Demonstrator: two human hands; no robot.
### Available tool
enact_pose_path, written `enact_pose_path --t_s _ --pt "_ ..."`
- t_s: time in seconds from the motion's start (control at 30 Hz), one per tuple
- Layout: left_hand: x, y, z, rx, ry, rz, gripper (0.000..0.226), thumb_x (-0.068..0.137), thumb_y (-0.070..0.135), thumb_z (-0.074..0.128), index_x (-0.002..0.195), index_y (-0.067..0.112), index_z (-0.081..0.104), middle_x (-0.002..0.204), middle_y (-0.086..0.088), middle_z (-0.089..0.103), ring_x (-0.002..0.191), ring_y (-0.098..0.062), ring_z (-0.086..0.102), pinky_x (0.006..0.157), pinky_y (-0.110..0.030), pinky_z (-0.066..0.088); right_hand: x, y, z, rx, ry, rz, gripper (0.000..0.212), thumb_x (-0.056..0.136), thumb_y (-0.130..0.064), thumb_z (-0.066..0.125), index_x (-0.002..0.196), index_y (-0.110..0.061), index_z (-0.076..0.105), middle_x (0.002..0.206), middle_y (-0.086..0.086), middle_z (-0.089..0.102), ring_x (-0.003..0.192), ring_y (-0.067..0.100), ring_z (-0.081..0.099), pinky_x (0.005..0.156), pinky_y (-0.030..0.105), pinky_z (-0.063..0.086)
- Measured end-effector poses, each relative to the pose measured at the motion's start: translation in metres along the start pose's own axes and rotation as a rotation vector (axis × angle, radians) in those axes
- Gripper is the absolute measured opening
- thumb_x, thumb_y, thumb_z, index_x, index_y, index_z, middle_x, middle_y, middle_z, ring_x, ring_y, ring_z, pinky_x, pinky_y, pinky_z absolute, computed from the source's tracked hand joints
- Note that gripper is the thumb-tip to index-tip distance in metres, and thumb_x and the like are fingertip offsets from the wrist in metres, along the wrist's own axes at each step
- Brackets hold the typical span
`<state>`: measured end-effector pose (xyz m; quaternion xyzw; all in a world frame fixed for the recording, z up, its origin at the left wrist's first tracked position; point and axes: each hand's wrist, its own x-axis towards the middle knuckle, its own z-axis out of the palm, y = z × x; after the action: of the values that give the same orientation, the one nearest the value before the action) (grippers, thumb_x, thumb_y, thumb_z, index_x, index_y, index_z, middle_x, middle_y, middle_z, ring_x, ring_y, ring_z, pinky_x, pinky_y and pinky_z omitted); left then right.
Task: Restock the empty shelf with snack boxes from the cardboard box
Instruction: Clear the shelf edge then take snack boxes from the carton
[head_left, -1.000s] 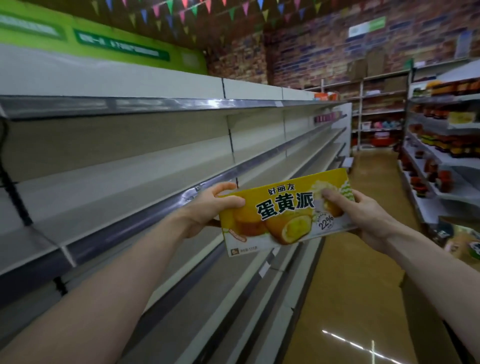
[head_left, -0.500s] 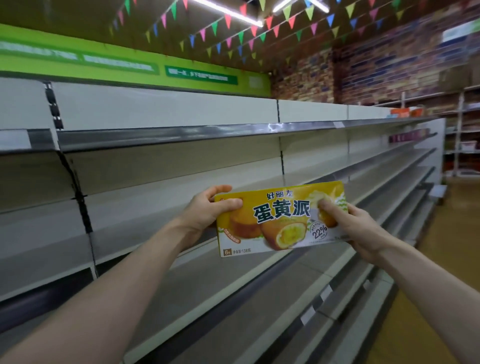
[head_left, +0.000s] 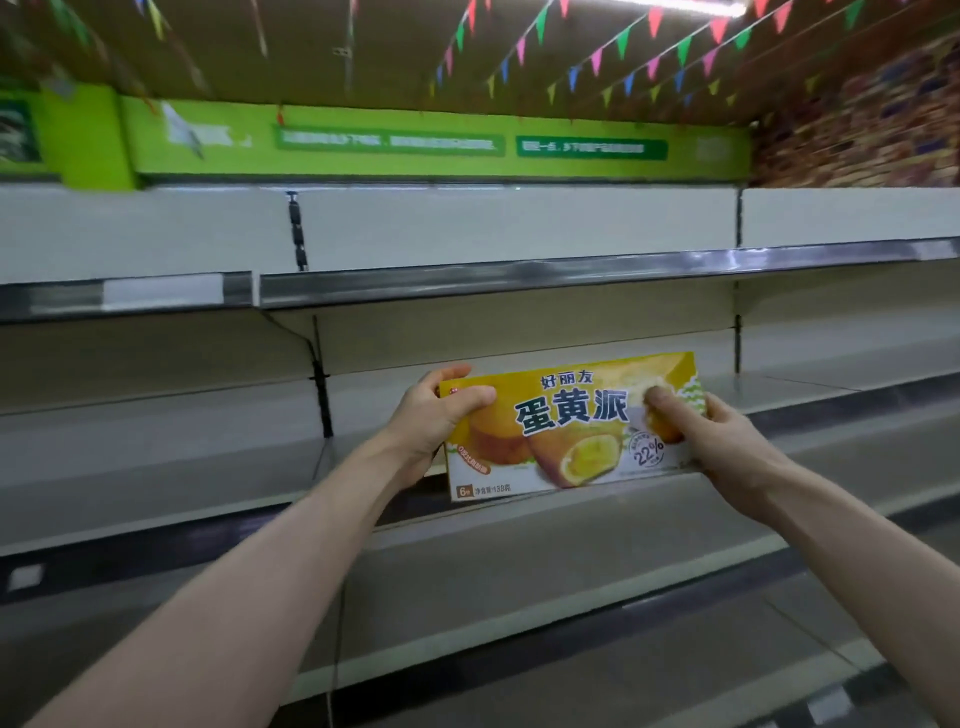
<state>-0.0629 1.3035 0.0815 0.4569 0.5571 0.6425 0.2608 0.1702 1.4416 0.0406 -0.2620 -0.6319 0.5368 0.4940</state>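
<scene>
Snack box (head_left: 566, 431), a flat yellow carton, is being held upright and lengthwise in both hands, with its printed face being presented to the camera and its right end being carried slightly higher than its left. The carton is being positioned in front of the bare middle shelf (head_left: 182, 457) of a long grey shelving unit; whether its lower edge is touching the shelf cannot be told. The left hand (head_left: 434, 415) is being closed round the left end, the thumb being laid across the front face and the fingers being hooked over the top edge. The right hand (head_left: 722, 441) is being closed round the right end, the thumb being pressed on the upper right of the front face and the fingers being wrapped behind. On the face, the brand line "好丽友" is being shown in small dark characters above the large title "蛋黄派"; pictures of filled cakes, a round "22%" mark and a bottom strip bearing "6" and "138" are being displayed below. Above the carton, a grey price rail (head_left: 519, 278) is being seen along the upper shelf. A green banner (head_left: 415, 143) is being seen above the unit, its white lettering being too blurred to read. Coloured pennants (head_left: 623, 41) are being hung beneath the ceiling.
</scene>
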Motion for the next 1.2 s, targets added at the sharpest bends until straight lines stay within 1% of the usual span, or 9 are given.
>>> enact_pose_path --t_s 0.07,0.17,0.33,0.5,0.7,0.83,0.9,1.0,1.2 --pt "0.005 0.002 -0.014 0.007 0.062 0.003 0.045 0.086 0.01 0.069 0.127 0.014 0.051 0.113 -0.012 0.058 0.095 -0.026 0.061 0.08 -0.041 0.054 0.014 0.005 0.016 0.028 -0.042 0.024 0.049 0.083 -0.04 0.067 0.121 -0.01 0.058 0.108 0.012 0.07 0.1 0.027 0.067 0.094 0.039 0.049" --pt "0.013 0.003 -0.038 0.026 0.151 0.008 0.043 0.083 0.009 0.072 0.12 0.017 0.053 0.123 -0.017 0.056 0.103 -0.031 0.061 0.087 -0.045 0.053 0.03 0.011 0.044 0.074 -0.114 0.049 0.042 0.089 -0.035 0.063 0.12 -0.008 0.058 0.108 0.013 0.071 0.098 0.028 0.068 0.08 0.033 0.051" --pt "0.019 0.007 -0.082 0.046 0.235 -0.007 0.051 0.081 0.009 0.074 0.126 0.019 0.053 0.123 -0.012 0.061 0.088 -0.022 0.066 0.072 -0.033 0.057 0.05 0.017 0.092 0.098 -0.143 0.04 0.045 0.087 -0.036 0.065 0.121 -0.007 0.058 0.105 0.011 0.07 0.089 0.022 0.067 0.075 0.032 0.05" --pt "0.02 0.011 -0.133 0.049 0.295 -0.041 0.057 0.083 0.01 0.073 0.133 0.023 0.05 0.117 -0.006 0.064 0.088 -0.022 0.066 0.078 -0.036 0.055 0.067 0.017 0.147 0.091 -0.215 -0.003 0.04 0.089 -0.035 0.064 0.119 -0.01 0.057 0.093 0.002 0.069 0.075 0.011 0.064 0.062 0.027 0.044" --pt "0.017 0.009 -0.205 0.086 0.373 -0.045 0.056 0.083 0.009 0.072 0.134 0.023 0.052 0.111 -0.003 0.063 0.082 -0.02 0.065 0.077 -0.035 0.053 0.079 0.024 0.227 0.096 -0.272 0.034 0.04 0.091 -0.029 0.063 0.122 -0.006 0.055 0.102 0.01 0.069 0.084 0.022 0.067 0.067 0.031 0.049" --pt "0.023 0.004 -0.246 0.157 0.367 -0.07 0.059 0.083 0.013 0.073 0.135 0.026 0.049 0.121 -0.006 0.061 0.09 -0.024 0.065 0.083 -0.04 0.053 0.088 0.031 0.267 0.066 -0.271 0.024 0.036 0.09 -0.028 0.064 0.119 -0.008 0.059 0.09 0.003 0.067 0.074 0.017 0.063 0.061 0.029 0.046" --pt "0.026 0.002 -0.264 0.191 0.361 -0.076 0.06 0.084 0.015 0.072 0.137 0.027 0.047 0.122 -0.006 0.059 0.091 -0.025 0.065 0.077 -0.038 0.055 0.094 0.033 0.284 0.054 -0.293 0.037 0.038 0.088 -0.03 0.066 0.12 -0.011 0.06 0.095 0.004 0.069 0.079 0.02 0.065 0.069 0.033 0.051" --pt "0.031 -0.001 -0.288 0.228 0.362 -0.097 0.06 0.085 0.014 0.072 0.137 0.029 0.045 0.12 -0.007 0.06 0.091 -0.025 0.065 0.082 -0.043 0.054 0.099 0.039 0.304 0.039 -0.36 0.075 0.046 0.085 -0.033 0.068 0.125 -0.014 0.057 0.106 0.009 0.071 0.093 0.028 0.068 0.086 0.041 0.053" --pt "0.037 -0.011 -0.325 0.237 0.363 -0.134 0.06 0.086 0.013 0.071 0.136 0.03 0.044 0.116 -0.011 0.063 0.092 -0.026 0.066 0.085 -0.042 0.055 0.108 0.044 0.335 0.037 -0.498 0.148 0.059 0.084 -0.028 0.069 0.136 -0.013 0.047 0.112 0.013 0.068 0.092 0.029 0.068 0.075 0.036 0.052"
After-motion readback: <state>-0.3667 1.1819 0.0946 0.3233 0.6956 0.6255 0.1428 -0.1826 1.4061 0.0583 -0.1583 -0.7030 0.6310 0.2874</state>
